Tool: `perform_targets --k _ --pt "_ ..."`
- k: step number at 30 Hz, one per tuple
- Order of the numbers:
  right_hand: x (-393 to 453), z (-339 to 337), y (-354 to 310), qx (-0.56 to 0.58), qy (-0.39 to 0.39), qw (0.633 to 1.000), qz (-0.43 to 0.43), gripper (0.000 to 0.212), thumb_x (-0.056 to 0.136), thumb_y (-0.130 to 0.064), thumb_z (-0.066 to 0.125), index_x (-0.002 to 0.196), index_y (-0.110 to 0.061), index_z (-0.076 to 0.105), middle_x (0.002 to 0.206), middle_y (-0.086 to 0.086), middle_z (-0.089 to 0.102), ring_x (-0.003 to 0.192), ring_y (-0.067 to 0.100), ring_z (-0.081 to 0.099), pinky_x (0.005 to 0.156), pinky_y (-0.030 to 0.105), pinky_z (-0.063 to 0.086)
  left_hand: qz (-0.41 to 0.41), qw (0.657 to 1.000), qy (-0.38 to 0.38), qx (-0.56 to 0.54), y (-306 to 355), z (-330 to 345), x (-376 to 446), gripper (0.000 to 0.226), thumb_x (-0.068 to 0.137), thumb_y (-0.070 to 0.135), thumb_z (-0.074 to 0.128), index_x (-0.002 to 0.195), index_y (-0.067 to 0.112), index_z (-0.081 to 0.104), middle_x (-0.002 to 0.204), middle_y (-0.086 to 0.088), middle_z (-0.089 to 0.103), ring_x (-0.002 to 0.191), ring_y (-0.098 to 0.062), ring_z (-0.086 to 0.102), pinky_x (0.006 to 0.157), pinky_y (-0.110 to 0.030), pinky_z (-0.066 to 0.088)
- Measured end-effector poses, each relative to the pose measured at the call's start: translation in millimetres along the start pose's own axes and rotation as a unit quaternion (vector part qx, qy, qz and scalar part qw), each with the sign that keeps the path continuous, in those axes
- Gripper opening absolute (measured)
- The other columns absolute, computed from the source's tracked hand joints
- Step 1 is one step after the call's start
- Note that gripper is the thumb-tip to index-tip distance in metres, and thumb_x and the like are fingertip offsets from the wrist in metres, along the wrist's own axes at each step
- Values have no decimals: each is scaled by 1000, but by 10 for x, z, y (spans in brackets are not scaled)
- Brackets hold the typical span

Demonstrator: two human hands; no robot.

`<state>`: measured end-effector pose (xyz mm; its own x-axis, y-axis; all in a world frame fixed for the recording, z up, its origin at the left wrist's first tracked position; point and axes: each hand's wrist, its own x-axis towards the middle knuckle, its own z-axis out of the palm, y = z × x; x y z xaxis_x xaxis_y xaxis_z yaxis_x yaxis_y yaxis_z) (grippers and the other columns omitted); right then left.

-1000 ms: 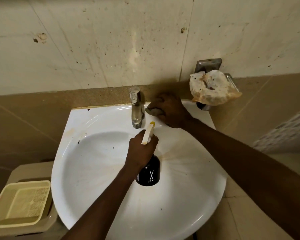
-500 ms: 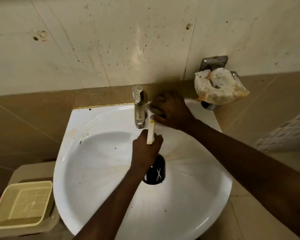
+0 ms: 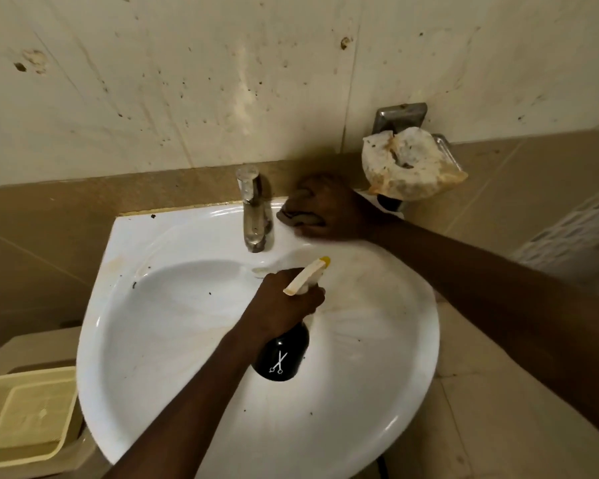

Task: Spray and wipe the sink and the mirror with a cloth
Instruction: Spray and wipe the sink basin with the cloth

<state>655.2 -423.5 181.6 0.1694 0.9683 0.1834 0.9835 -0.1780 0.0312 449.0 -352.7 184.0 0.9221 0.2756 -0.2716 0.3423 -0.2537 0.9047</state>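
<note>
Head view: left hand (image 3: 284, 305) wraps the neck of a black spray bottle (image 3: 281, 357) with a scissors logo, held over the middle of the white sink (image 3: 187, 426), cream nozzle (image 3: 308, 273) aimed at the back-right rim, likely to wet the patch being wiped. Right hand (image 3: 329, 209) is curled over a dark cloth (image 3: 296, 217), pressing it on the sink's back edge just right of the chrome tap (image 3: 253, 216). Brownish stains show on the basin's right side, so sink wiping looks unfinished. No mirror in view. Stained soap holder (image 3: 408, 164) on the wall beyond the back-right corner; cream basket (image 3: 25, 413) off the sink's front-left edge.
</note>
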Motion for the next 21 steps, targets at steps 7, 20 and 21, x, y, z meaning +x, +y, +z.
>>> perform_targets --k 7,20,21 --pt "-106 11 187 15 3 999 -46 39 88 -37 58 117 -12 64 113 6 66 98 30 57 84 41 45 20 995 -71 60 -30 82 -29 18 79 24 71 78 8 63 70 -6 66 59 -7 56 62 -25 44" --pt "-464 -89 98 63 11 996 64 44 84 -39 58 117 -11 64 112 16 58 98 32 58 84 38 47 4 991 -68 117 -187 182 -32 30 74 40 66 64 17 50 63 2 56 61 -19 56 63 -37 45" --pt "-578 -110 66 71 10 995 73 43 84 -40 54 117 -13 62 113 14 57 100 29 56 82 37 46 8 989 -79 126 -186 163 -33 28 77 38 68 63 22 50 62 7 54 58 -11 51 61 -29 41"
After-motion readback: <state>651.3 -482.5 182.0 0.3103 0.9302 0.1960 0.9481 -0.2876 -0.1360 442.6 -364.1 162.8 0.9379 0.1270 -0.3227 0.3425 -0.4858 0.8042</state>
